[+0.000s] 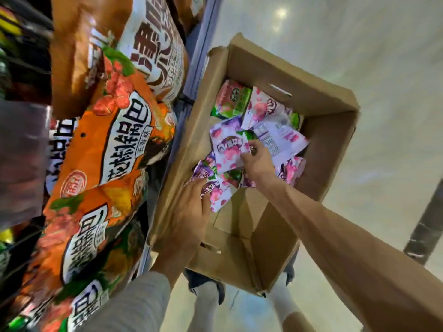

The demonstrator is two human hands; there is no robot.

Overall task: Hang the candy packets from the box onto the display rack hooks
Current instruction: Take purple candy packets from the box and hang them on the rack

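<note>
Now both my hands are down in the open brown cardboard box at the centre of the frame.

My right hand has its grip pinched on a white-and-pink candy packet with peach pictures, which lies on top of the loose pile of pink, purple and green candy packets in the upper half of the box. My left hand, in a grey sleeve, reaches in at the box's left wall, and its grip holds a smaller pink-and-purple candy packet just below the pile. Large orange snack bags with white labels fill the left of the frame, beside the box.
</note>
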